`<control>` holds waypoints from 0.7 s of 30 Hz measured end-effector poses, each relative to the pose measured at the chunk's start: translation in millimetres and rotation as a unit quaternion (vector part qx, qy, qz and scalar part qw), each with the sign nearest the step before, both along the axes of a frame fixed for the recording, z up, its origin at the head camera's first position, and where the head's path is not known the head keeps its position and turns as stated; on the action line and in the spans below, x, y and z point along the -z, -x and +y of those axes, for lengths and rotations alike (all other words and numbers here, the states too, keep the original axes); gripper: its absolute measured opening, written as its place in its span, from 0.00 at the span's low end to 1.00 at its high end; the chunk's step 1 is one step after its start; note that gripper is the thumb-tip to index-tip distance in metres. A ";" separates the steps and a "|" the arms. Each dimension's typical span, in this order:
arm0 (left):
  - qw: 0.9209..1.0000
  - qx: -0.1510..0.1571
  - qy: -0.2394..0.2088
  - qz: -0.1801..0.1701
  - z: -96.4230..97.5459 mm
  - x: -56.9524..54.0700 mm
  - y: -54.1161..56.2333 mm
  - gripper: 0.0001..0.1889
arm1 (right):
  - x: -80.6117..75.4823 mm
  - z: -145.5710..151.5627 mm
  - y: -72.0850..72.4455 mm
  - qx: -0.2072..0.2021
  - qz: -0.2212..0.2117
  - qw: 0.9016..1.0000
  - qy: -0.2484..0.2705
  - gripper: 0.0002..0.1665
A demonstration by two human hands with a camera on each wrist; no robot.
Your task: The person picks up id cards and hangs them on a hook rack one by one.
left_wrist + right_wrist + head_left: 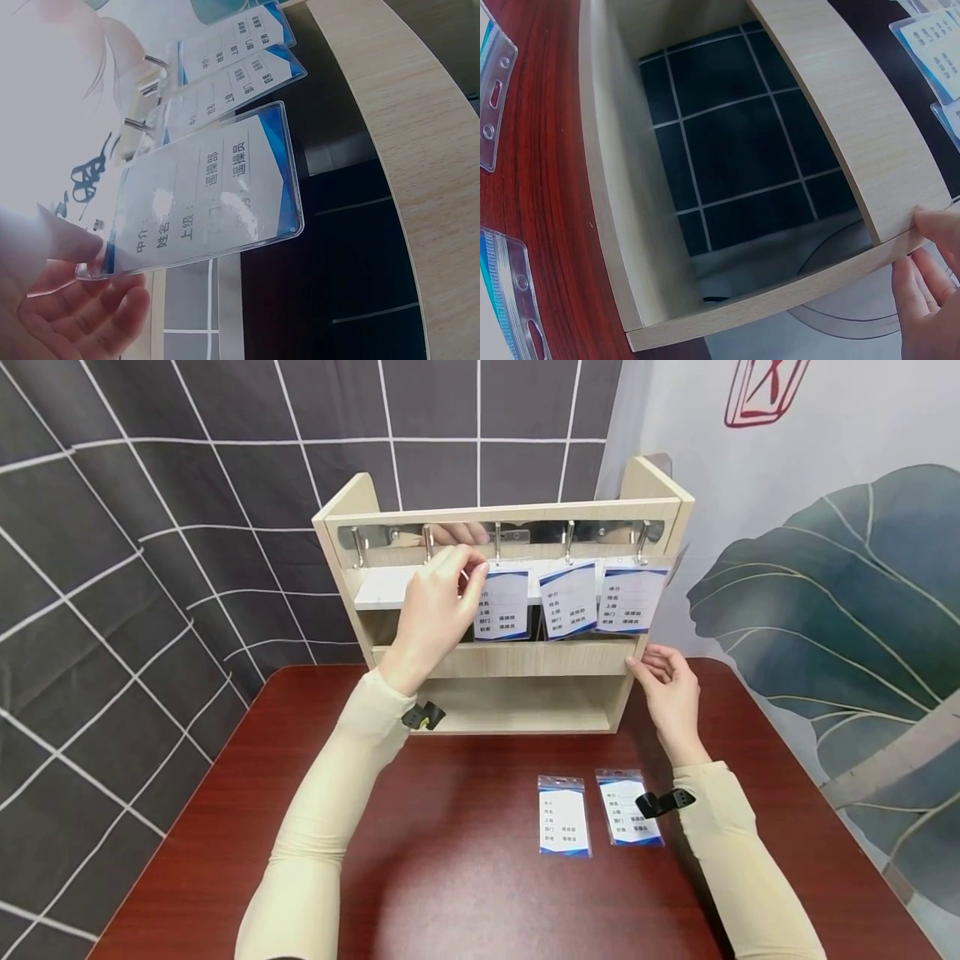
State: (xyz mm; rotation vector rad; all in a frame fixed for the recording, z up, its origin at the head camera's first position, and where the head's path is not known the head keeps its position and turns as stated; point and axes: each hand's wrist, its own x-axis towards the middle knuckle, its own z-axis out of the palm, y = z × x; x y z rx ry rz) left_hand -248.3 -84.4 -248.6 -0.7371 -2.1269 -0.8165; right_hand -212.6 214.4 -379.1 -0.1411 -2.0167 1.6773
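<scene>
My left hand [444, 602] pinches the upper left corner of a clear ID badge holder [504, 606] with a blue-edged card, close under the middle metal hook [497, 539]. In the left wrist view, thumb and fingers meet on the corner of that badge holder [202, 199]. Two similar badge holders, one tilted [568, 600] and one at the far right [632, 599], hang from the hooks beside it. My right hand [670, 693] grips the right side edge of the wooden rack [517, 660], with the thumb on its front and the fingers round the outer side.
Two more badge holders, a left one [564, 817] and a right one [626, 810], lie flat on the red-brown table [450, 877] before the rack. Hooks on a metal strip [622, 532] jut forward. A dark tiled curtain [225, 527] stands behind and left.
</scene>
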 end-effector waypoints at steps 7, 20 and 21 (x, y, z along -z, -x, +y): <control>1.000 -0.009 -0.008 0.015 1.5 -1.1 -0.5 0.09 | -0.5 -0.6 0.9 -0.006 0.003 1.000 0.003 0.21; 0.999 -0.031 -0.006 -0.001 5.9 -3.4 -1.1 0.10 | 5.0 2.9 6.4 0.000 -0.014 1.000 0.007 0.20; 0.999 -0.031 -0.007 -0.002 6.3 -3.5 -1.0 0.10 | 6.0 3.3 7.3 0.001 -0.015 1.000 0.008 0.20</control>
